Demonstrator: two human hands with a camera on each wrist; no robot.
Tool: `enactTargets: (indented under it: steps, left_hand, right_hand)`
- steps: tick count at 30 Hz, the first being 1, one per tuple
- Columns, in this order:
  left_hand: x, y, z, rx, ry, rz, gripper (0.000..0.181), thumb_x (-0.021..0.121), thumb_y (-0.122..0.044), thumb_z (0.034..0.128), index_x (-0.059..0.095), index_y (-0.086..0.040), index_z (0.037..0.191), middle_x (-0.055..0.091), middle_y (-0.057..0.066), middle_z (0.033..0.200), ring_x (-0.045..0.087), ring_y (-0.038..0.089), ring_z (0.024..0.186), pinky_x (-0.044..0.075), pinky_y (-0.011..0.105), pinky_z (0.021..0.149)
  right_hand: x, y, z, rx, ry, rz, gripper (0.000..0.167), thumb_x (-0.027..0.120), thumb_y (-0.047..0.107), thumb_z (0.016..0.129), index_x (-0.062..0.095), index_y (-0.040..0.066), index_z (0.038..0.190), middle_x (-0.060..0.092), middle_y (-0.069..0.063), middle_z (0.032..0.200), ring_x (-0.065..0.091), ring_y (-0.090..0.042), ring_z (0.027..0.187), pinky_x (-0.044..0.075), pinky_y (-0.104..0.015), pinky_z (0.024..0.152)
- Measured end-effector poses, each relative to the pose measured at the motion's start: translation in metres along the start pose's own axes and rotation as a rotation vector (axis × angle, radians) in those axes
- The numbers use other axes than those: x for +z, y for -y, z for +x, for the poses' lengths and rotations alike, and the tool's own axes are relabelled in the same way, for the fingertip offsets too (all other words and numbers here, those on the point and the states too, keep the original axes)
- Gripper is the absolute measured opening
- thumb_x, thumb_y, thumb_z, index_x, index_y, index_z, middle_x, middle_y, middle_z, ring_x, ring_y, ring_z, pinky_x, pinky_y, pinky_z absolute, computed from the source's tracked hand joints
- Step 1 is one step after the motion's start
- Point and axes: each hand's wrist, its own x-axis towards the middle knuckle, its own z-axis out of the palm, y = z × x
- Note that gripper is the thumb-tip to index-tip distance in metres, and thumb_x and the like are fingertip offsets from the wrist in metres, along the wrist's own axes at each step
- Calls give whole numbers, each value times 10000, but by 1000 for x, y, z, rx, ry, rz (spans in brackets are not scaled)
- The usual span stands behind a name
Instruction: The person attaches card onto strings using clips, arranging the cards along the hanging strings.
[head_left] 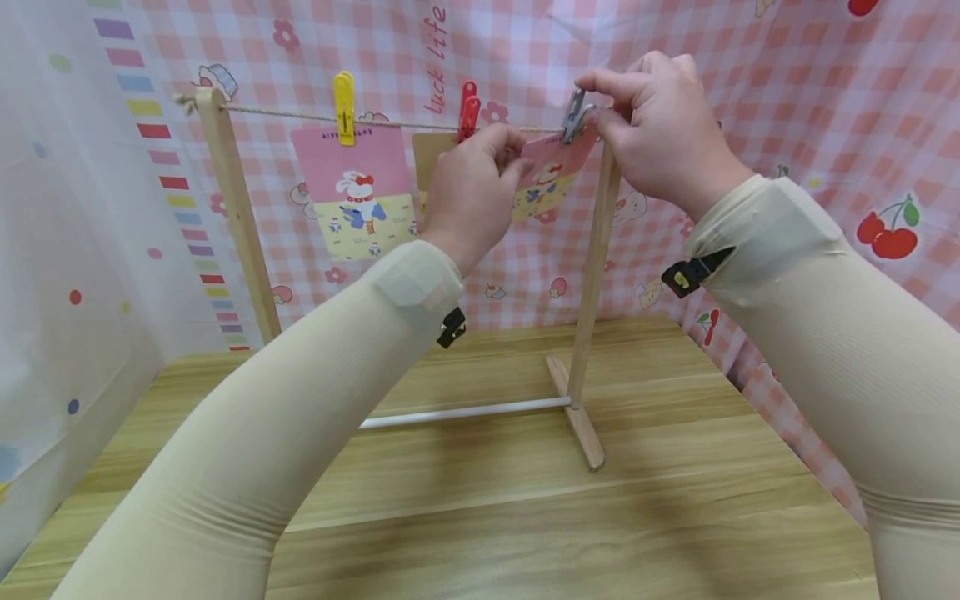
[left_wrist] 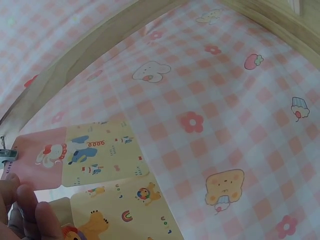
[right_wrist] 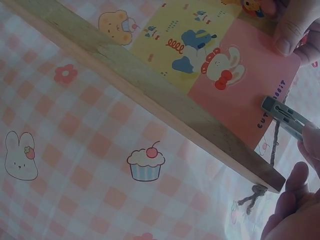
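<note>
My left hand (head_left: 476, 187) pinches the upper left corner of a pink and yellow rabbit card (right_wrist: 230, 65), its thumb on the front. At that card's top edge, by the rope (head_left: 285, 115), my right hand (head_left: 663, 129) holds a grey clothespin (head_left: 574, 115) between thumb and fingers. The clothespin's tip overlaps the card (left_wrist: 40, 157) near its printed lettering. A second rabbit card (head_left: 360, 171) hangs farther left under a yellow clothespin (head_left: 344, 108). Between them, a red clothespin (head_left: 468, 112) stands over a tan-topped card (head_left: 426, 154), partly hidden behind my left hand.
Two wooden posts (head_left: 238, 204) carry the rope, knotted at the ends. A white rod (head_left: 465, 412) runs low to the right post's foot (head_left: 585, 437). The stand is on a wood-grain table (head_left: 525, 533), with checked pink cloth (head_left: 810, 108) behind.
</note>
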Motion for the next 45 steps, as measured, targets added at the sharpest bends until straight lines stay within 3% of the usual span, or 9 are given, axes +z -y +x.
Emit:
enactTargets:
  steps: [26, 45]
  left_hand:
    - [-1, 1, -2, -5, -6, -14, 237, 613, -335, 1066, 695, -252, 1272, 760, -72, 1224, 678, 75, 1115, 551, 256, 966]
    - [-2, 1, -4, -16, -1, -10, 268, 617, -346, 1065, 685, -278, 1314, 760, -81, 1254, 693, 78, 1141, 567, 270, 954]
  right_hand:
    - [2, 1, 1, -13, -13, -13, 371, 565, 233, 1091, 647, 223, 1452, 472, 2, 944, 381, -264, 1077, 242, -419, 984]
    - [2, 2, -2, 41, -1, 18, 396, 546, 257, 1097, 605, 266, 1489, 477, -5, 1083, 359, -298, 1199, 276, -431, 990]
